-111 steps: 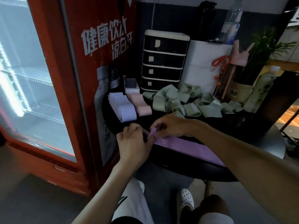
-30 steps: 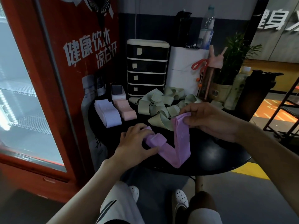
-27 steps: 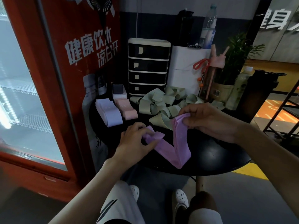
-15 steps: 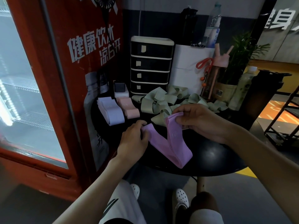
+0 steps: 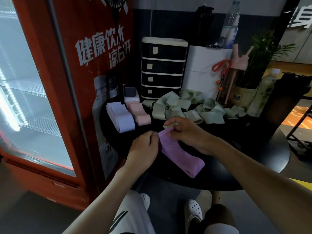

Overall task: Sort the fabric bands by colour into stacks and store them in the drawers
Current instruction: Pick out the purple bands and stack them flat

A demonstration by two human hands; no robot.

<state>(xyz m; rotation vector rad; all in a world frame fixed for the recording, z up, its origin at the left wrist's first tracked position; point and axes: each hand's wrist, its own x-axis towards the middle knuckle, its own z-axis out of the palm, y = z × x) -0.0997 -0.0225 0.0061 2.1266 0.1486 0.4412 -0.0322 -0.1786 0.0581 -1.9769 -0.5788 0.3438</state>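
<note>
A purple fabric band (image 5: 181, 155) marked "10" lies folded flat on the round black table (image 5: 263, 154). My left hand (image 5: 145, 149) and my right hand (image 5: 184, 130) both pinch its far end, close together. A neat lavender stack (image 5: 120, 116) and a pink stack (image 5: 139, 112) sit at the table's left. A loose heap of green bands (image 5: 185, 108) spreads across the back. Behind it stands a black drawer unit (image 5: 163, 68) with several shut drawers.
A red glass-door fridge (image 5: 55, 92) stands close on the left. White boxes (image 5: 206, 71), bottles, a pink bottle with a red band (image 5: 236, 65) and a potted plant (image 5: 263, 53) crowd the table's back right. My legs and white shoes are below the table edge.
The purple band went from a raised V shape to folded flat. My right hand brought its end down and left to meet my left hand.
</note>
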